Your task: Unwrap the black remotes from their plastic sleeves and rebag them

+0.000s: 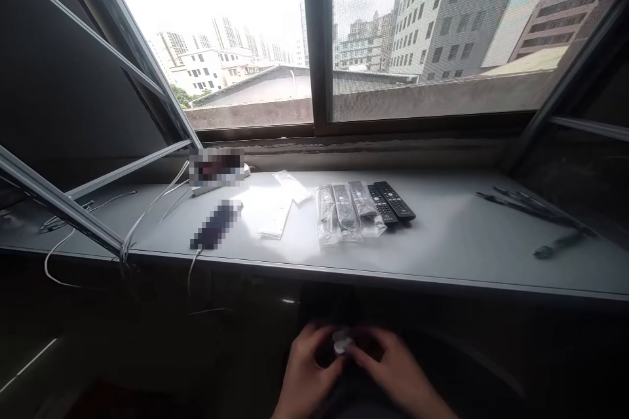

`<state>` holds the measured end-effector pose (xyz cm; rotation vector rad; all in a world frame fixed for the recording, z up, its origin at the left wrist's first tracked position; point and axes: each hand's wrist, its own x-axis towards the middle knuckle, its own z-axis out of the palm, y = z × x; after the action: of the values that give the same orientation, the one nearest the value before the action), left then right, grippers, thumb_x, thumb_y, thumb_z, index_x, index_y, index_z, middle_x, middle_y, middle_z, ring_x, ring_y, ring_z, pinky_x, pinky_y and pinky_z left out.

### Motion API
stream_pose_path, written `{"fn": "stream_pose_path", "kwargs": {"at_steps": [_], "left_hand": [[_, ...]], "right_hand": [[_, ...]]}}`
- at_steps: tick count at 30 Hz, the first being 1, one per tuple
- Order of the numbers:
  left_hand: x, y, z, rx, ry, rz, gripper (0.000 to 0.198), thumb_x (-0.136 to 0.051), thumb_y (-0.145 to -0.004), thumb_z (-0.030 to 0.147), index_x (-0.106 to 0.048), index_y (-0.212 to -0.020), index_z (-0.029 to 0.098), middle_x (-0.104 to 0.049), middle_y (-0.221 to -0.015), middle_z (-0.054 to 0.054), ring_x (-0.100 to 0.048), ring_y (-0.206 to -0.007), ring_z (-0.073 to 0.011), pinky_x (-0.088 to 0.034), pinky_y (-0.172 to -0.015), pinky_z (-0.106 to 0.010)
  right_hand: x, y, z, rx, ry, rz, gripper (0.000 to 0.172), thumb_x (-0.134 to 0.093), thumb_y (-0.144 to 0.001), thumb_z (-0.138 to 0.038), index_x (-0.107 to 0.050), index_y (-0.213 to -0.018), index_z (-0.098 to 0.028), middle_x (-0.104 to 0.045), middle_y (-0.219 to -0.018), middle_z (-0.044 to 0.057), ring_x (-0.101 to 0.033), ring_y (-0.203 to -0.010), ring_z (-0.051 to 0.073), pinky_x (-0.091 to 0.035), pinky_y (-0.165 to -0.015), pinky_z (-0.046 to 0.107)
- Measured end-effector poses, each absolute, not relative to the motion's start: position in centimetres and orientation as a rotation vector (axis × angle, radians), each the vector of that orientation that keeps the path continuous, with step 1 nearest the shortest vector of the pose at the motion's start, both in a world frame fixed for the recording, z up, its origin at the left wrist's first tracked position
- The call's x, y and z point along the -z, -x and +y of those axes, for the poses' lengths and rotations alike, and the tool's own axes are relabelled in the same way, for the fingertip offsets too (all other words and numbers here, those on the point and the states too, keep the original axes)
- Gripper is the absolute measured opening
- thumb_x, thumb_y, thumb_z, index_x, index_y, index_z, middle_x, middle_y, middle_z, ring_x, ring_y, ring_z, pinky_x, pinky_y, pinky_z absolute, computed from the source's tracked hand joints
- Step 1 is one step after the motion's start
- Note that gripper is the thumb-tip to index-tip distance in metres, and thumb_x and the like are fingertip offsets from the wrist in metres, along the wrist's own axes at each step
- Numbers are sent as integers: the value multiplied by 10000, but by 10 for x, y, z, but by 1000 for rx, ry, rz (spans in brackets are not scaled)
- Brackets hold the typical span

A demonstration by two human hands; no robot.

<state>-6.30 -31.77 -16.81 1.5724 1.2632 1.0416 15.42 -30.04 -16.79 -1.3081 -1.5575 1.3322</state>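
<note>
A small white object [341,342] is held between my two hands, below the table's front edge. My left hand [312,363] pinches it from the left with thumb and fingers. From the right, my right hand [388,360] has its thumb and fingers closed on the same object, slightly blurred. What the object is cannot be made out. Beyond the hands, on the grey table [452,236], lie several remotes: some in clear plastic bags [346,209] and two bare black ones [394,201] to their right.
White packets [276,217] lie left of the remotes. A pixelated dark item [216,226] with a cable and a white power strip [221,182] are farther left. Metal frame bars [132,170] stand at the left. Dark thin items [531,206] lie at the right.
</note>
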Motion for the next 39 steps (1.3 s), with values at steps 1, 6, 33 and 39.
{"fn": "stream_pose_path", "kwargs": {"at_steps": [1,6,33,39], "left_hand": [[172,63,-318,-1059,-1640,1275,366,-821,-903,274,-850,-1263,332,-778,-1284,-110,-763,-1198,-311,-649,-1031,-399],[186,57,-317,-1076,-1911,1295,557,-713,-894,103,-799,-1367,384,-781,-1249,-87,-790,-1139,-285,-673,-979,-365],[172,35,-308,-1375,-2263,1327,329,-631,-1029,95,-742,-1297,249,-768,-1082,-53,-810,-933,-166,-669,-852,-215],[166,36,-308,-1343,-1983,1346,380,-743,-896,58,-806,-1211,261,-768,-1088,-52,-806,-938,-191,-682,-844,-248]], "right_hand": [[168,-154,-300,-1350,1310,-1559,332,-821,-907,-570,-874,-1013,-260,-847,-1125,108,-782,-1102,390,-586,-1010,473],[169,-151,-293,-1348,1397,-1459,312,-815,-872,-554,-881,-950,-260,-864,-1049,104,-803,-1073,406,-602,-981,475],[177,-142,-298,-1098,1404,-1361,199,-738,-868,-344,-805,-989,-200,-838,-988,99,-821,-946,313,-639,-885,387],[170,-147,-304,-756,1128,-1650,135,-674,-972,-159,-769,-1011,-247,-793,-998,55,-802,-914,228,-649,-828,290]]}}
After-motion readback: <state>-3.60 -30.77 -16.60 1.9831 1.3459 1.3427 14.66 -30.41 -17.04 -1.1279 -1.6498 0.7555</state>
